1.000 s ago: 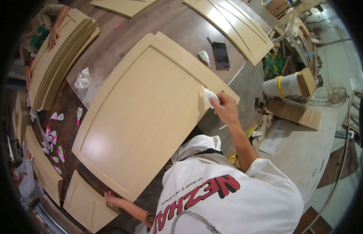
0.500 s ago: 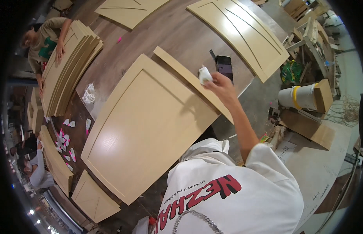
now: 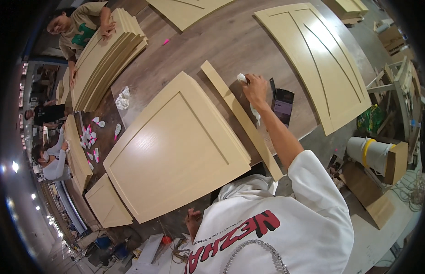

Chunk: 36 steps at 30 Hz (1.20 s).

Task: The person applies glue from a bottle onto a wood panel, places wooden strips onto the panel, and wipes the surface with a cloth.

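White btl [image 3: 241, 77] has shifted past wood strip [image 3: 242, 118], R fingers [image 3: 250, 82] clamped on it; L fingers [image 3: 191, 213] unclear.

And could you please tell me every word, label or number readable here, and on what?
White shirt: large red lettering and smaller dark line; partly readable, but not copied here.
Phone: screen contents too small to read.
White bottle in the right hand, and bottles on the table: markings too small or blurred to read.
Co-worker's tan shirt: a green print.

2 wht plastic bottles [image 3: 241, 78], upper ctr; 10+ pink-tipped wht bottles [image 3: 118, 129], mid-L; 1 long tan strip [image 3: 243, 116], ctr; 1 blk rect. phone [image 3: 284, 106], ctr-R.
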Motion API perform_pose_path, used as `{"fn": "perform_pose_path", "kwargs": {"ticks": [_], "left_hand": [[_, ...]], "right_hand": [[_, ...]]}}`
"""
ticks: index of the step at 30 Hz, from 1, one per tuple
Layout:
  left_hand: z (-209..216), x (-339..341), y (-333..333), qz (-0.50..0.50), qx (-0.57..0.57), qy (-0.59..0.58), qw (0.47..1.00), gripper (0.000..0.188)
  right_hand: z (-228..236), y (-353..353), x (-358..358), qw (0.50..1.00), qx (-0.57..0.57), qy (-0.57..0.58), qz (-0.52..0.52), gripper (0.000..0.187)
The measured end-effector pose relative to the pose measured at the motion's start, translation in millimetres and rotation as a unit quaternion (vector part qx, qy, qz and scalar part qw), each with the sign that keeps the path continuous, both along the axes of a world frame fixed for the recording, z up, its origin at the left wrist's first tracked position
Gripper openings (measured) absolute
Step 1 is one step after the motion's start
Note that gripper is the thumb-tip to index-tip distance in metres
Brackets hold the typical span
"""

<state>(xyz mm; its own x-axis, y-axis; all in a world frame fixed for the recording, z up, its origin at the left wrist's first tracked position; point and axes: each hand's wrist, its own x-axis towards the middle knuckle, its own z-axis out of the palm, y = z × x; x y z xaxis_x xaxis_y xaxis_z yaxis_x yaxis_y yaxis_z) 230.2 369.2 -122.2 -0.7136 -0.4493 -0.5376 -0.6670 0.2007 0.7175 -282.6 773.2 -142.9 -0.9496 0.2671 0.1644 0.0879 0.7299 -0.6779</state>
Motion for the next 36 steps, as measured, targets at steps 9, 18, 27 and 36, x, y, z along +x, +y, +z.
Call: {"fn": "perform_pose_path", "kwargs": {"ticks": [9, 18, 27, 36], "left_hand": [[110, -86, 54, -0.008, 0.041, -0.136, 0.990, 0.049], [223, -207, 94, -0.198, 0.142, 0.078, 0.967, 0.050], [225, -335, 155, -0.309, 0.210, 0.180, 0.910, 0.041], [269, -361, 74, -0.355, 0.339, 0.250, 0.835, 0.051]], "right_hand": [[60, -32, 108, 0.990, 0.041, 0.000, 0.133, 0.046], [60, -42, 92, 0.972, 0.105, -0.126, 0.166, 0.054], [274, -23, 19, 0.871, -0.266, -0.133, 0.392, 0.060], [391, -168, -10, 0.856, -0.280, 0.014, 0.435, 0.061]]}}
